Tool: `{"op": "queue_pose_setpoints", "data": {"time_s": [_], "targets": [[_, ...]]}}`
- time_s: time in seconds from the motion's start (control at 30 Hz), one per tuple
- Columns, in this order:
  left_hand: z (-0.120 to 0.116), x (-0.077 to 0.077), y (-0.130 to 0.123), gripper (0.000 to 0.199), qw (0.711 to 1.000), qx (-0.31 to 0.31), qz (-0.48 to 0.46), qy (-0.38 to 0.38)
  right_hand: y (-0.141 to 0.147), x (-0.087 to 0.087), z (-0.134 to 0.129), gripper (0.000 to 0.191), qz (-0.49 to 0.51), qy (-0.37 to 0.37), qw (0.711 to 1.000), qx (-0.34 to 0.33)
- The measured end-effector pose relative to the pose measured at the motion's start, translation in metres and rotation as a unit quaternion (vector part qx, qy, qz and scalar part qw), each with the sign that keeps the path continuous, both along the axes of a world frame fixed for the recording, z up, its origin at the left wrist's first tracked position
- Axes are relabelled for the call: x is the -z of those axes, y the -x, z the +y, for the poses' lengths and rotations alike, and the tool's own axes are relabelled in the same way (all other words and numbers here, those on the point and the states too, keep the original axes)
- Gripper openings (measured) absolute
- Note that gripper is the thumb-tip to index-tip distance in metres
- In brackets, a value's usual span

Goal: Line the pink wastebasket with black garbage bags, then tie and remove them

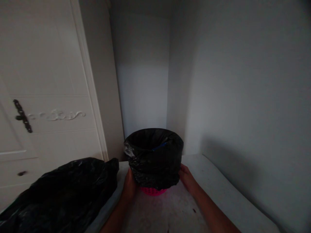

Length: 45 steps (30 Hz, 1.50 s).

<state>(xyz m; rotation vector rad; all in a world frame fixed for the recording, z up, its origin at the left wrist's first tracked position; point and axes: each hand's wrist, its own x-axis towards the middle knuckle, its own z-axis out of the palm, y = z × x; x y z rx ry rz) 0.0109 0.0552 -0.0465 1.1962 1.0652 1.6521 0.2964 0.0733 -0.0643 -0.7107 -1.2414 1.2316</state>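
A pink wastebasket (pixel 154 191) stands upright on the table, lined with a black bin bag (pixel 156 165). The bag is folded over the rim and hangs down outside, so only the basket's pink base shows. My left hand (pixel 130 183) presses against the left side of the lined basket, and my right hand (pixel 186 176) against its right side. Both hands hold it between them, with fingertips partly hidden behind the bag. A small blue strip (pixel 159 146) shows at the bag's opening.
A large, crumpled black plastic bag (pixel 63 194) lies on the left. The pale table (pixel 182 210) meets a grey wall (pixel 243 97) at the right. Behind the bag stands a white wardrobe (pixel 55 64) with a dark handle (pixel 22 116).
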Motion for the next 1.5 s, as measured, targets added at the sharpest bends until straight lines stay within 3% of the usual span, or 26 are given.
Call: {"op": "queue_pose_setpoints", "data": {"time_s": [0.5,0.73,1.17,1.5], "targets": [[0.010,0.017,0.006,0.070,1.000,-0.015,0.013,0.007,0.004,-0.001,-0.002,0.052,0.019,0.011,1.000,-0.005],[0.009,0.014,0.005,0.074,0.999,-0.016,0.032,0.005,0.005,-0.002,-0.004,0.051,0.023,0.023,0.999,-0.007],[0.005,0.005,0.003,0.063,0.998,-0.016,0.053,-0.018,0.002,0.001,-0.001,0.047,0.023,0.015,1.000,-0.009],[0.004,0.011,0.003,0.057,0.996,-0.045,0.066,-0.042,0.004,-0.007,-0.006,0.044,0.003,0.006,1.000,-0.001]]}}
